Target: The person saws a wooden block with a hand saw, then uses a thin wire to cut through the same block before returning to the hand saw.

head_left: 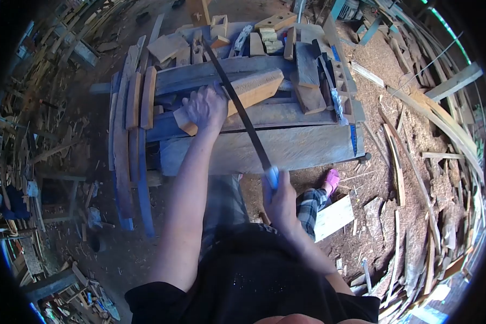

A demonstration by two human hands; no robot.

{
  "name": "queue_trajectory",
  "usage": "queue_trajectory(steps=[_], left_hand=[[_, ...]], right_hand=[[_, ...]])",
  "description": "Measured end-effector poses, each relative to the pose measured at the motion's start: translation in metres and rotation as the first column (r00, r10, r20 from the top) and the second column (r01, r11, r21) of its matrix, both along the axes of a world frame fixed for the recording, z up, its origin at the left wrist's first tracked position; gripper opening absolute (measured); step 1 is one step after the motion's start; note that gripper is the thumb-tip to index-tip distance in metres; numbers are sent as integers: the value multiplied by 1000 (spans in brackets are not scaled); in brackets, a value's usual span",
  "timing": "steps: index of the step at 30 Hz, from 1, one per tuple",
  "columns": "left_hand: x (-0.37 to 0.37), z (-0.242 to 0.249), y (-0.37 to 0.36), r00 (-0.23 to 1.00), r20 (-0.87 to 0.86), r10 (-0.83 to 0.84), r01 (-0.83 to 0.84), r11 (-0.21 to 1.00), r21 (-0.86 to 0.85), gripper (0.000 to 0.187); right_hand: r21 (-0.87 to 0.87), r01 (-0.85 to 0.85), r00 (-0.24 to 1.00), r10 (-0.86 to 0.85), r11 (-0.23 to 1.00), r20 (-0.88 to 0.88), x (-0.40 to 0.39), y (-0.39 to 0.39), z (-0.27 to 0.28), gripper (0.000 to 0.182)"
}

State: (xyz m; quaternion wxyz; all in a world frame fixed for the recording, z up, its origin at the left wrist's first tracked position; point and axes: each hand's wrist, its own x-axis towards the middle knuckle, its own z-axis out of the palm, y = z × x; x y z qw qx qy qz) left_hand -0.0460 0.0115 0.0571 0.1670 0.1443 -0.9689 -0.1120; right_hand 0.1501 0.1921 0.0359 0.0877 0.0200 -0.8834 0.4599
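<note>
A long dark blade (237, 105) with a light blue handle (273, 177) runs diagonally over the workbench (243, 148). My right hand (281, 200) is closed round that handle, near the bench's front edge. Beneath the blade lies a thick wooden block (259, 89), set at a slant on the bench boards. My left hand (206, 108) presses on the block's left part, its fingers bent over the wood. Whether the blade touches the block cannot be made out.
Small blocks (218, 26) and wood offcuts (308, 65) lie along the bench's far side. Long planks (123, 129) stick out at its left. A pale board (333, 217) is on the floor by my foot in a pink shoe (332, 181). Scrap strips (397, 162) litter the right.
</note>
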Motion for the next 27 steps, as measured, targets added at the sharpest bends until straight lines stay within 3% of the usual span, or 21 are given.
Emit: queue_trajectory(steps=[3, 6, 9, 12, 16, 18, 24, 27], left_hand=[[3, -6, 2, 993, -115, -16, 14, 1000, -15, 51], [-8, -12, -3, 995, -75, 67, -69, 997, -36, 49], [-8, -1, 0, 997, 0, 75, -75, 997, -35, 43], [-3, -6, 0, 998, -56, 33, -36, 998, -43, 41], [0, -9, 0, 987, -159, -17, 7, 998, -62, 40], [-4, -2, -3, 995, -92, 29, -32, 999, -31, 41], [-8, -3, 2, 994, -41, 99, -101, 994, -51, 42], [3, 0, 3, 998, -59, 32, -30, 999, 28, 45]], right_hand=[[100, -13, 993, 25, 995, -119, -71, -32, -4, 25], [100, -25, 990, 38, 995, -134, -82, -39, -3, 23], [30, -14, 1000, 14, 999, 9, -21, -14, -9, 27], [-31, -8, 1000, 8, 1000, -14, 12, 4, -15, 27], [40, -15, 994, 19, 999, -104, -58, -29, -4, 23], [131, 7, 991, 11, 991, -130, -80, -42, -4, 23], [-17, -21, 997, 19, 1000, -69, 12, -3, -17, 24], [-29, -29, 997, 27, 999, -79, -1, -5, -10, 24]])
